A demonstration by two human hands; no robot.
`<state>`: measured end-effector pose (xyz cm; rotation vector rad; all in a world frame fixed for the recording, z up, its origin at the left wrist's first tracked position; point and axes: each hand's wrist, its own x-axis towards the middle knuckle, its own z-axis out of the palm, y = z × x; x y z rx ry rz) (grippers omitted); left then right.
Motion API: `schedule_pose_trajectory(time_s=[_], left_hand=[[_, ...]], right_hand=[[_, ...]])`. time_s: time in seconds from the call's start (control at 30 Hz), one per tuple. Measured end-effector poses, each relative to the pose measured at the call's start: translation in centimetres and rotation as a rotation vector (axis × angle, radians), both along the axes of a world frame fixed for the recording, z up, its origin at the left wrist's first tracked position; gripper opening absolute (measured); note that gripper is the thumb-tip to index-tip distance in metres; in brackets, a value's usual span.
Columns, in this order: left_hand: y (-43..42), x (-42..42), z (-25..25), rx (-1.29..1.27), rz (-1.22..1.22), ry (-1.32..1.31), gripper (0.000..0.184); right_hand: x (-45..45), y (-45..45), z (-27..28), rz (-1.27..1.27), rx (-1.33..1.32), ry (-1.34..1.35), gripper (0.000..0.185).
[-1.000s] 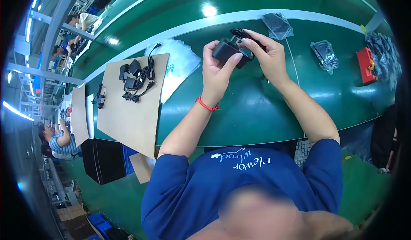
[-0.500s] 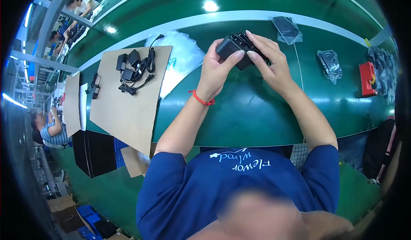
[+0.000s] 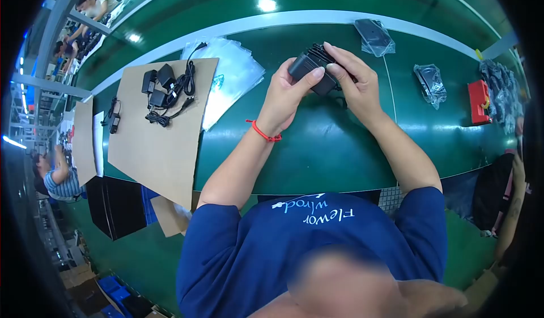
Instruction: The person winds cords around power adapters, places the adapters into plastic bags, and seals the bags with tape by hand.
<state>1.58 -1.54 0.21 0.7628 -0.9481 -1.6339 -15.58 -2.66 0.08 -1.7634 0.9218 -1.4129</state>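
A black power adapter [image 3: 309, 67] with its bundled cable is held up over the green table between both hands. My left hand [image 3: 283, 91], with a red cord at the wrist, is wrapped round the adapter's left side, thumb across its face. On the other side my right hand [image 3: 357, 83] presses on the adapter and the coiled black cable [image 3: 320, 51], its thumb near the left thumb. To the left, several black adapters with cables [image 3: 164, 94] lie on a cardboard sheet [image 3: 150, 156]. Clear plastic bags [image 3: 235, 80] lie beside the cardboard.
Two bagged black items [image 3: 374, 35] [image 3: 430, 85] lie at the back and right. A red box [image 3: 479, 102] stands beside a heap of wrapped items [image 3: 501, 91]. Another adapter [image 3: 115, 119] lies far left. Co-workers sit at the left; a person's arm shows at the far right.
The cable has been brought against the adapter, and the right hand has closed in on it. The view has shifted slightly, and a person's arm now shows more at the right edge.
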Motion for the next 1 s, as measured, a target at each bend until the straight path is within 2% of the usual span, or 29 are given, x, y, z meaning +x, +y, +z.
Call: schedule_pose_trajectory(time_s=[0.1, 0.13, 0.23, 0.27, 0.37, 0.5, 0.63, 0.8, 0.9, 0.93, 1.0], left_hand=[[-0.4, 0.4, -0.4, -0.04, 0.028, -0.029, 0.04], [-0.5, 0.3, -0.5, -0.032, 0.032, 0.012, 0.039], [-0.5, 0.6, -0.4, -0.011, 0.036, 0.08, 0.037], [-0.3, 0.4, -0.6, 0.024, 0.035, 0.154, 0.035], [0.0, -0.6, -0.9, 0.109, -0.002, 0.289, 0.032], [0.7, -0.7, 0.0, 0.211, 0.033, 0.34, 0.028], [0.0, 0.0, -0.1, 0.111, 0.144, 0.247, 0.027], [-1.9, 1.9, 0.3, 0.07, 0.289, 0.443, 0.028], [-1.8, 2.8, 0.8, 0.049, 0.424, 0.502, 0.029], [-1.7, 2.8, 0.7, 0.052, 0.383, 0.497, 0.029], [-1.7, 2.5, 0.7, 0.055, 0.293, 0.492, 0.029]], right_hand=[[0.1, -0.3, -0.2, 0.051, -0.157, 0.139, 0.048], [0.4, -0.4, 0.1, 0.071, -0.164, 0.14, 0.048], [0.9, 0.6, 1.0, 0.021, -0.293, 0.318, 0.067], [0.8, 0.8, 0.7, 0.017, -0.287, 0.318, 0.067], [0.8, 1.0, -0.7, -0.053, -0.387, 0.45, 0.085], [1.5, 1.1, -0.3, -0.117, -0.492, 0.507, 0.081], [2.7, 1.7, 0.1, -0.221, -0.536, 0.573, 0.073], [1.6, 1.5, 0.7, -0.21, -0.664, 0.543, 0.058], [1.7, 1.7, 0.2, 0.469, 0.639, 0.042, 0.044], [1.6, 1.5, -0.2, 0.465, 0.64, 0.042, 0.044], [1.6, 0.3, -1.3, 0.364, 0.742, -0.444, 0.038]])
